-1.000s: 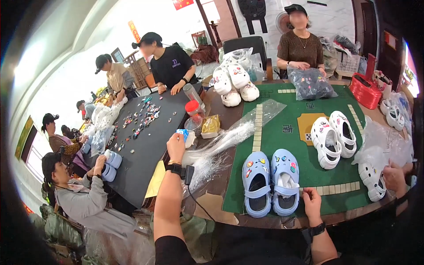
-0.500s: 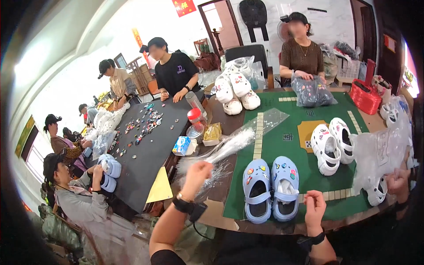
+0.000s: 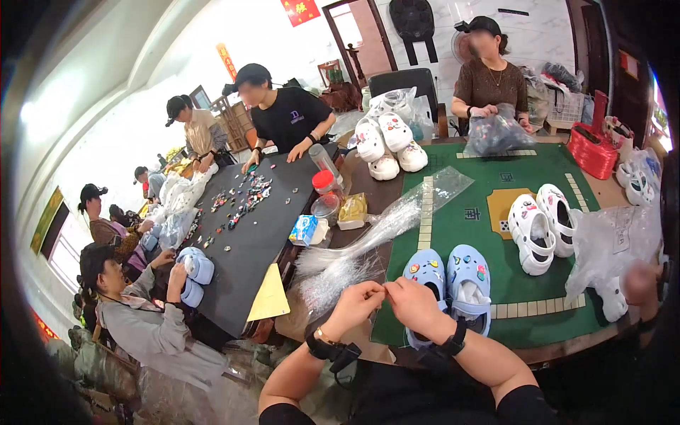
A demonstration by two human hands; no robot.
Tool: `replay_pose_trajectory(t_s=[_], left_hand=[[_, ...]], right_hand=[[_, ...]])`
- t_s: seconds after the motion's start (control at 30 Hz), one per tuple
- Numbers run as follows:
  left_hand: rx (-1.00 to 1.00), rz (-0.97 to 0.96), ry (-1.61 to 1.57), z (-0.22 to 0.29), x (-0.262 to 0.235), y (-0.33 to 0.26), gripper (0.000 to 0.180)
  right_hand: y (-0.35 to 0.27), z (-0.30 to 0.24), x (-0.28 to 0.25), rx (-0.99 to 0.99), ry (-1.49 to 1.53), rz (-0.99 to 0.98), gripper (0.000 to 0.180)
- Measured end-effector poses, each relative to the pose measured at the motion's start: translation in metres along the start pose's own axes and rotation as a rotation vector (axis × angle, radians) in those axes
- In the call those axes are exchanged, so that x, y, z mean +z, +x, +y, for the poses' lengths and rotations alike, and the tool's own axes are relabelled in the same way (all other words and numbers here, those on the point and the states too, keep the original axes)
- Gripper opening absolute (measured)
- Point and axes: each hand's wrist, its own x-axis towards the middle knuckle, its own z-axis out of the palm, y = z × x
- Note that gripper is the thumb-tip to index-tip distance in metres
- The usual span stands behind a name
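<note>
My left hand (image 3: 359, 305) and my right hand (image 3: 415, 303) meet fingertip to fingertip just in front of the table edge. Both are pinched closed, and whatever lies between them is too small to make out. Behind my right hand stands a pair of light blue clogs, the left clog (image 3: 425, 266) partly covered by that hand and wrist. Colourful charms dot the toes, and white stuffing shows inside the right clog (image 3: 469, 272). Beyond my left hand, a bundle of thin clear plastic strands (image 3: 347, 265) spreads over the table.
White clogs (image 3: 530, 234) stand right on the green mat (image 3: 453, 205), beside a plastic bag (image 3: 602, 241). More white clogs (image 3: 383, 142) are stacked at the back. A jar with a red lid (image 3: 326, 183) stands left. Several people work around a dark table (image 3: 244, 262) scattered with charms.
My hands have come together from apart, the right moving left in front of the blue clogs. The view has shifted slightly. A co-worker in black now reaches down to the charms.
</note>
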Motion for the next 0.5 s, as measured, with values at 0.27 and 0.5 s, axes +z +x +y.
replay_pose_trajectory(t_s=[0.27,0.5], left_hand=[[0.244,0.252,0.26,-0.075,-0.002,0.074,0.038],[0.002,0.088,0.892,-0.135,0.024,0.132,0.077]], right_hand=[[-0.011,0.002,-0.005,0.02,0.125,0.096,0.007],[-0.027,-0.001,-0.03,-0.092,0.153,0.103,0.008]])
